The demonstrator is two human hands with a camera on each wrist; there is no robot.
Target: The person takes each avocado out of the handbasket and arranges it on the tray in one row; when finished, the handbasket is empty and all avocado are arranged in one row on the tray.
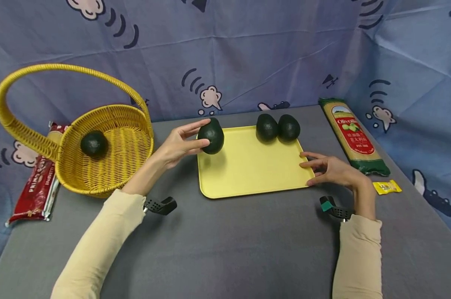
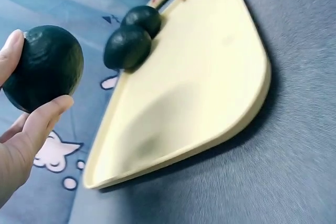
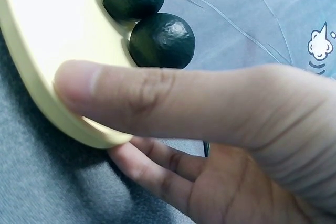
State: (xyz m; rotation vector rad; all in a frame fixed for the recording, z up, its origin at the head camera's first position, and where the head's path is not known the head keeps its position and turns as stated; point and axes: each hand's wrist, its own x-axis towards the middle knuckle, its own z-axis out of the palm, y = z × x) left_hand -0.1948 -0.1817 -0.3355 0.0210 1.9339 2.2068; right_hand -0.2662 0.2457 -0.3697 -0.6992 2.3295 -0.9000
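My left hand (image 1: 178, 145) pinches a dark green avocado (image 1: 211, 136) between thumb and fingers, raised over the left end of the yellow tray (image 1: 247, 174). In the left wrist view its shadow falls on the tray floor. At the tray's right edge, my right hand (image 1: 331, 170) holds the rim, thumb on the inner side and fingers at the outside, as the right wrist view shows. Two more avocados, one (image 1: 266, 128) beside the other (image 1: 288, 128), lie touching at the tray's back right corner. Another avocado (image 1: 94, 144) sits inside the yellow wicker basket (image 1: 105, 192).
The basket's tall handle (image 1: 75, 68) arches up at the left. A red spaghetti packet (image 1: 38, 187) lies partly behind the basket. To the right are an olive-labelled pasta packet (image 1: 354, 137) and a small yellow sachet (image 1: 387, 187). A patterned blue cloth (image 1: 240, 62) hangs behind the grey table (image 1: 225, 249).
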